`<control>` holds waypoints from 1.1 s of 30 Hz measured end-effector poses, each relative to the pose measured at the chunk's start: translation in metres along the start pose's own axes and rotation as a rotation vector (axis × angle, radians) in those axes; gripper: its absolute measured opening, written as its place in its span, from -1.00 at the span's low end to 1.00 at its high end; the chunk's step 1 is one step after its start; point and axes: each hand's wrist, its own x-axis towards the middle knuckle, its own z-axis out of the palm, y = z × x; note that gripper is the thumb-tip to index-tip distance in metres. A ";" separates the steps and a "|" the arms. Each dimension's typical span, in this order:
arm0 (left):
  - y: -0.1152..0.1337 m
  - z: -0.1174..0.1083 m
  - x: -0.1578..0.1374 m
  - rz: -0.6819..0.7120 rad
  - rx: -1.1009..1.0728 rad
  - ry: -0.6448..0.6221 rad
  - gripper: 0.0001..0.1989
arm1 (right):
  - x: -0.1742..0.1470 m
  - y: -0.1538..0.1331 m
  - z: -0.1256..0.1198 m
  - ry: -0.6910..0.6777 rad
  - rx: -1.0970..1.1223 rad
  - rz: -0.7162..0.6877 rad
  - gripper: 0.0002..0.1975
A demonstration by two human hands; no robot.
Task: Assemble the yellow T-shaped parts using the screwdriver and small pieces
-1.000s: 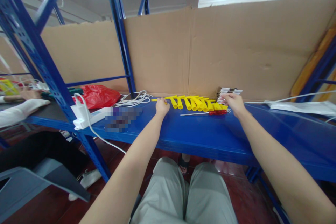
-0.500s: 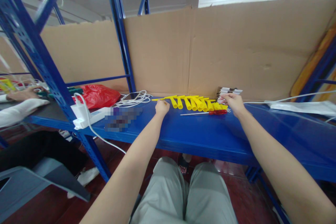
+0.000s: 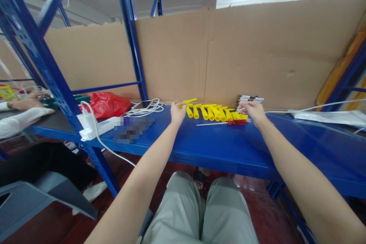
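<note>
My left hand (image 3: 177, 113) is closed in a pinch on a yellow tapered tube (image 3: 190, 101), raised slightly at the left end of a row of similar yellow tubes (image 3: 211, 114). The row lies side by side on the blue shelf, wide ends toward me. My right hand (image 3: 256, 111) has its fingers pinched together at a small stack of white and dark pieces (image 3: 251, 99); what they grip, if anything, is too small to make out. In front of the row lies a screwdriver (image 3: 236, 122) with a red handle, its shaft pointing left.
A white power strip (image 3: 106, 126), a red plastic bag (image 3: 108, 105) and coiled white cable (image 3: 147, 107) occupy the left of the blue shelf (image 3: 217, 145). Cardboard (image 3: 243, 49) walls the back. A flat white packet (image 3: 328, 117) lies right. Another person's hand (image 3: 28, 101) shows far left.
My left hand has risen slightly and turned; the tube at it now points up and right above the row instead of left. My right hand stays by the stack.
</note>
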 end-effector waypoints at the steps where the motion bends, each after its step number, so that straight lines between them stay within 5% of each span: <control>1: 0.003 0.001 -0.001 0.028 -0.052 -0.015 -0.76 | -0.001 -0.002 0.001 0.002 0.011 0.011 -0.84; 9: 0.010 0.017 -0.009 0.207 -0.544 -0.301 -0.88 | -0.017 -0.014 0.014 -0.242 0.174 0.129 -0.86; 15: 0.008 0.022 -0.013 0.275 -0.754 -0.561 -0.76 | -0.030 -0.022 0.021 -0.350 0.167 0.232 -0.86; 25: 0.007 0.019 -0.011 0.216 -0.865 -0.525 -0.75 | -0.021 -0.021 0.017 -0.100 0.172 0.110 -0.87; 33: 0.005 0.020 -0.010 0.360 -0.707 -0.560 -0.90 | -0.012 -0.005 0.019 -0.193 0.152 0.100 -0.79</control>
